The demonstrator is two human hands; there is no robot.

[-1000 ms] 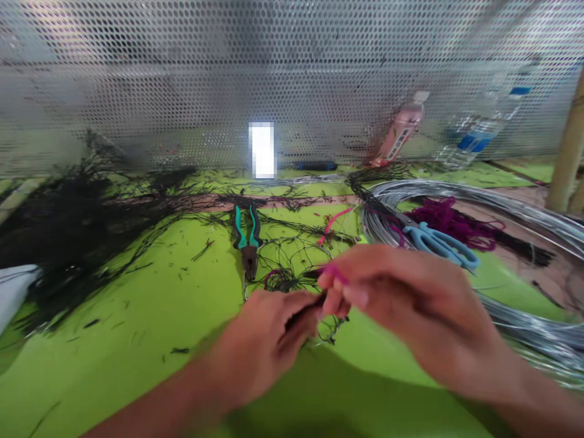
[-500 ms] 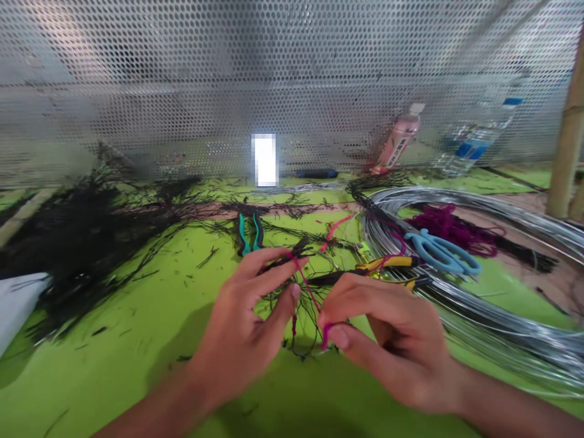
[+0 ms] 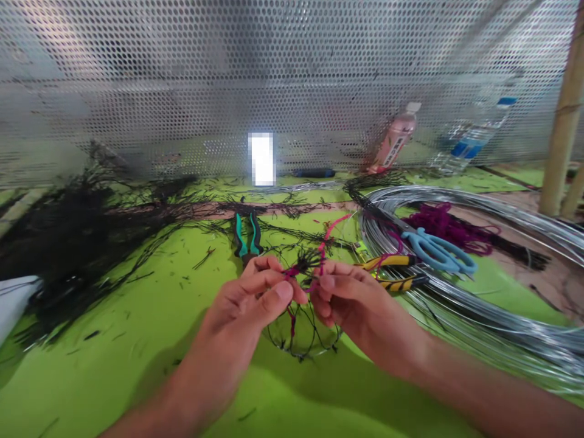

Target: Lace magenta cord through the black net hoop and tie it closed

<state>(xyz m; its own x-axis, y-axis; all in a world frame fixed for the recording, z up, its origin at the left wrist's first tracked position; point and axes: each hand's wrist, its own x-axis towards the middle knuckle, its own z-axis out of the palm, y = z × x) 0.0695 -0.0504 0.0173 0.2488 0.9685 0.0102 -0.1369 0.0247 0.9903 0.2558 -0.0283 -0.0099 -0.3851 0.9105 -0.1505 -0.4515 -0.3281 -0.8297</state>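
My left hand (image 3: pixel 241 310) is closed, thumb and fingers pinching a gathered bunch of black cords (image 3: pixel 309 259) where purple cord is wound round it. With closed fingertips my right hand (image 3: pixel 365 310) holds the purple cord (image 3: pixel 322 263) just right of the bunch, its free end sticking up. Below the hands spreads a round wire ring with black knotted netting (image 3: pixel 298 354), partly hidden by the fingers. Beyond my left hand lie green-handled pliers (image 3: pixel 239 234), their jaws covered. Yellow-and-black-handled pliers (image 3: pixel 392 261) lie beyond my right hand.
A large coil of silver wire (image 3: pixel 493 322) takes up the right side, with blue scissors (image 3: pixel 438 249) and purple cord hanks (image 3: pixel 438 222) on it. Black cord (image 3: pixel 68 243) heaps at left. Two bottles, pink (image 3: pixel 396 140) and clear (image 3: pixel 474 140), lean on the perforated metal panel (image 3: pixel 182 91).
My right hand first pulls the purple cord down and away from the bunch, then comes back up beside it. The left hand keeps the bunch, and the yellow-handled pliers come into view.
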